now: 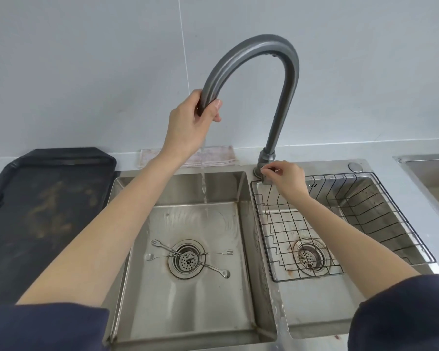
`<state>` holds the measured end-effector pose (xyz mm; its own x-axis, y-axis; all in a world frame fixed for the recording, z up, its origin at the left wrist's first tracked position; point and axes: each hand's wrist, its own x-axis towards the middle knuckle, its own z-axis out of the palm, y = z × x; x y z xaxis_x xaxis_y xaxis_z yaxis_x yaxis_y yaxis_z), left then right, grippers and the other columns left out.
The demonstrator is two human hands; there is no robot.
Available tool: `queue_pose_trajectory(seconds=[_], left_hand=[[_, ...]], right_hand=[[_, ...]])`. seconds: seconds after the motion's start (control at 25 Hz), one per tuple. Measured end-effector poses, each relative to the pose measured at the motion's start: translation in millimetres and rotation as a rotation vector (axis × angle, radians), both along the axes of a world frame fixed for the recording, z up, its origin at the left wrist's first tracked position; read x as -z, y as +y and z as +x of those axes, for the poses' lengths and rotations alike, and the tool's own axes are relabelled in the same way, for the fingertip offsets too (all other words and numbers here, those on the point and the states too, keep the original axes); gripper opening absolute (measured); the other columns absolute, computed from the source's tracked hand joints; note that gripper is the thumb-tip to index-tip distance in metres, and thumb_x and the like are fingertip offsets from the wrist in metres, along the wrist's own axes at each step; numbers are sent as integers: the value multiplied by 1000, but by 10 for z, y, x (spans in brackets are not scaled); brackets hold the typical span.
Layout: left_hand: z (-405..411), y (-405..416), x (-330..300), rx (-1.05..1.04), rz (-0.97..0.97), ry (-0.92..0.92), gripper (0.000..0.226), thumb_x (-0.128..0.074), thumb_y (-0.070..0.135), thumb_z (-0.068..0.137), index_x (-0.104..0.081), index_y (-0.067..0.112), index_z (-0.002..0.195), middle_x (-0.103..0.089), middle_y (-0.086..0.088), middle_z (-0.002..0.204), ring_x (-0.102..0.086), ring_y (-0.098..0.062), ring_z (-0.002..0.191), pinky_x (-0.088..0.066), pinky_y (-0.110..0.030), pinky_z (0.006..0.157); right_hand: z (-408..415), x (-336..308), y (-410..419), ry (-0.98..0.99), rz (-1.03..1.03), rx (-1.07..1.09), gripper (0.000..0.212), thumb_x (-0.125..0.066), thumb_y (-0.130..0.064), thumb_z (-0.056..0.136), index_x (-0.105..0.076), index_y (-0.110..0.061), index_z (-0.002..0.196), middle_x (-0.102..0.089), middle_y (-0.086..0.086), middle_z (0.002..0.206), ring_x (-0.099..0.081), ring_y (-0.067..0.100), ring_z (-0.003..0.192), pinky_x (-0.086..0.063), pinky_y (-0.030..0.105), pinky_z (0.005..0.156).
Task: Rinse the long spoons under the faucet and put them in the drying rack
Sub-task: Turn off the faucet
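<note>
The fingers (214, 111) of the left hand (188, 122) are curled shut around the spout end of the faucet (271, 51), while the fingers (270, 171) of the right hand (287, 177) pinch the small lever at its base, at the back edge of the counter (416, 203) between the two basins. From where I stand, water already falls in a thin stream into the left basin (178, 295), landing towards its back wall. The long spoons (188, 257) lie crossed over the drain at the basin's middle, untouched, some ending in tiny forks, others in small round bowls. To do this well, I'd say the spout wants swinging steadily until the stream falls nearer the drain, and the lever easing gently so the flow doesn't splash. The faucet is a tall, matte grey arch; the basins are brushed steel, stained rusty around the drains. The drying rack (365, 224), thin black wire in a grid, sits empty in the right basin. A dark, smeared tray (48, 198) rests at the counter's left edge, a folded cloth (218, 154) against the wall.
</note>
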<state>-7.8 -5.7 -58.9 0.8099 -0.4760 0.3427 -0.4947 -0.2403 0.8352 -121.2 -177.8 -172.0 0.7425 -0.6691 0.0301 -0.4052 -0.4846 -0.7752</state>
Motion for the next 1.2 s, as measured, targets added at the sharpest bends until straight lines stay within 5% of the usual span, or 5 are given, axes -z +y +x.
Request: queue_pose_trajectory(seconds=[0.28, 0.6, 0.72, 0.92, 1.2], left_hand=[[1, 53, -11, 56, -19, 49, 26, -51, 23, 92, -57, 4, 109, -60, 7, 75, -65, -8, 70, -50, -28, 82], [95, 218, 182, 64, 77, 22, 28, -52, 23, 90, -57, 14, 116, -61, 4, 94, -63, -5, 72, -40, 4, 64], [140, 390, 463, 35, 168, 100, 29, -52, 23, 91, -58, 16, 119, -62, 3, 101, -63, -15, 89, -43, -7, 73], [222, 691, 1037, -22, 338, 215, 28, -52, 20, 91, -61, 12, 116, -67, -5, 114, -59, -11, 98, -38, -13, 86], [197, 1021, 2053, 71, 667, 422, 25, -54, 14, 89, -63, 6, 111, -67, -12, 115, -61, -23, 105, -40, -20, 86]], right_hand=[[144, -59, -9, 5, 48, 74, 16, -60, -14, 86, -71, -9, 96, -60, 1, 77, -52, 14, 72, -37, 4, 52], [166, 16, 391, -167, -139, -68, 26, -54, -11, 89, -62, -18, 113, -53, -3, 101, -46, 2, 58, -40, 18, 69], [213, 227, 592, -25, -122, -196, 27, -54, -11, 89, -61, -16, 116, -60, 5, 107, -53, 9, 69, -47, 27, 74], [201, 716, 874, 315, -30, -375, 28, -51, -15, 90, -60, -14, 117, -59, 9, 117, -59, 24, 101, -48, 35, 89], [173, 1292, 1141, 607, -28, -483, 27, -47, -16, 92, -61, -15, 115, -61, 8, 117, -59, 26, 106, -47, 36, 88]])
